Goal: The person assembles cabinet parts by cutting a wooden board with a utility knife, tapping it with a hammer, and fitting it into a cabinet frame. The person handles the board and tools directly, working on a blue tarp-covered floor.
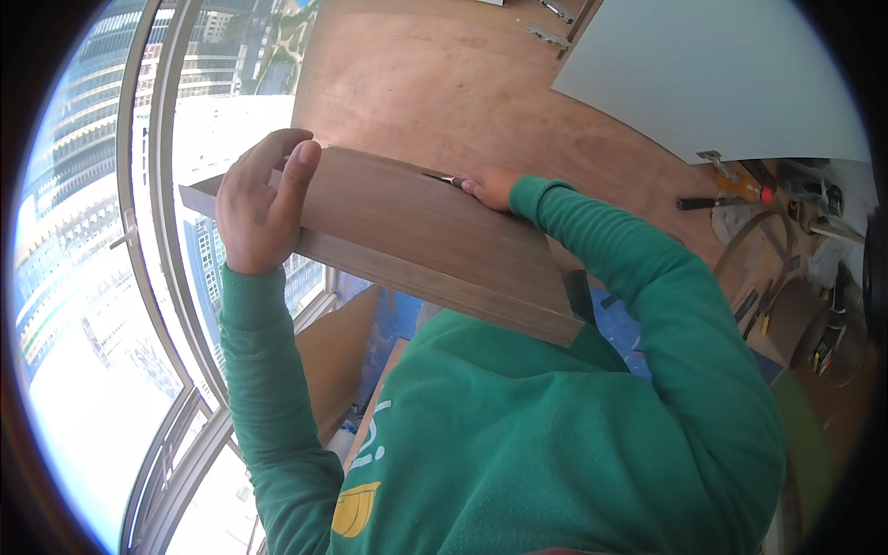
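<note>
A brown wood-grain panel with a thick near edge lies tilted in front of my chest, slanting from upper left to lower right. My left hand grips its left end, with the thumb raised along the top and the fingers bent over the far side. At the far long edge, my right hand holds a slim, dark pointed tool, its tip against or close to that edge. The tool looks like a small knife, but most of it is hidden by the fingers.
A reddish-brown wooden worktop extends beyond the panel. A white board with a metal hinge lies at the far right. Nearer on the right are a black-handled tool, a yellow-orange tool and assorted clutter. A tall window borders the left side.
</note>
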`<state>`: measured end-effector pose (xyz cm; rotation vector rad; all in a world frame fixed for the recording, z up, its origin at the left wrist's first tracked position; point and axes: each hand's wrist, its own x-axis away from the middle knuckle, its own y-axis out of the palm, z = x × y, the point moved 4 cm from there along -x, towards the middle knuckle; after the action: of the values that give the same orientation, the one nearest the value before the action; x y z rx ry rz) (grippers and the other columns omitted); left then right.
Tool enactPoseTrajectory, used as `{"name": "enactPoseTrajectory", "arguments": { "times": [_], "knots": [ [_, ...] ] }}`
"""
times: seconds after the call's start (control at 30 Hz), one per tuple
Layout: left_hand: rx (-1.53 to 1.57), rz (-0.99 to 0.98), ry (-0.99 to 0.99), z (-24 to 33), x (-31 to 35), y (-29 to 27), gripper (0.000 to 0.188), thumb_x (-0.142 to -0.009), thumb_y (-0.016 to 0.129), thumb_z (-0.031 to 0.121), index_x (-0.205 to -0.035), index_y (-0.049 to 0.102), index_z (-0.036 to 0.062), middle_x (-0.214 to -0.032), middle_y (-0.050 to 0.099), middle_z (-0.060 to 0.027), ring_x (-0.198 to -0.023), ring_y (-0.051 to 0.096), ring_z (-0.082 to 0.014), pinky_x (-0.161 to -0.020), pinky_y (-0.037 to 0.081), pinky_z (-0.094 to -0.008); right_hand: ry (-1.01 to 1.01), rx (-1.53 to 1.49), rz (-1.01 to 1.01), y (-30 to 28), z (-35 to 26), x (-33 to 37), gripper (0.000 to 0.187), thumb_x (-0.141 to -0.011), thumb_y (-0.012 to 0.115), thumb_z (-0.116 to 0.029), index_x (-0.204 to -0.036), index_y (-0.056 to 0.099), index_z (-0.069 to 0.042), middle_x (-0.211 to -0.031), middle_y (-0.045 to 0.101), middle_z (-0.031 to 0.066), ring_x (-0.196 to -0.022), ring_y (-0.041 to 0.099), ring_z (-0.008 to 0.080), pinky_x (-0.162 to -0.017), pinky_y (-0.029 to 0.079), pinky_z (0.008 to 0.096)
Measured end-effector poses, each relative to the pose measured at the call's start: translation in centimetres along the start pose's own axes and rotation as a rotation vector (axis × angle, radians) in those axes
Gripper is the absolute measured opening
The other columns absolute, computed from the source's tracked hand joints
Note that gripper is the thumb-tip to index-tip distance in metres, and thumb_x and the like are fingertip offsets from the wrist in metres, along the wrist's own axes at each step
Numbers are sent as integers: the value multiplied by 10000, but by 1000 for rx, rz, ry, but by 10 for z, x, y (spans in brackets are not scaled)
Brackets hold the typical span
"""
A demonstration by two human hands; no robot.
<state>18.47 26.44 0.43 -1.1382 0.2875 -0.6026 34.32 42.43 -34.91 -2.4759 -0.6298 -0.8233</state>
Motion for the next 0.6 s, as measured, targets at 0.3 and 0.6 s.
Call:
{"name": "enactPoseTrajectory", "arguments": {
  "times": [0.3, 0.6],
  "knots": [
    [19, 30, -13, 1, 1, 0, 499, -1041, 624, 496, -1068, 760, 17, -936, 756, -158, -898, 724, -314, -825, 542, -410, 38, 1, -13, -7, -6, -4, 482, -1097, 455, -453, -1324, 722, -121, -1286, 721, 215, -1195, 659, 434, -1045, 487, 525],
    [36, 47, -28, -2, 1, -3, 500, -1034, 647, 504, -1059, 765, 19, -921, 755, -150, -886, 717, -296, -811, 542, -400, 80, -53, -8, -3, 40, 32, 478, -1086, 490, -433, -1356, 711, -107, -1320, 710, 218, -1191, 667, 418, -1043, 495, 502]
  ]
}}
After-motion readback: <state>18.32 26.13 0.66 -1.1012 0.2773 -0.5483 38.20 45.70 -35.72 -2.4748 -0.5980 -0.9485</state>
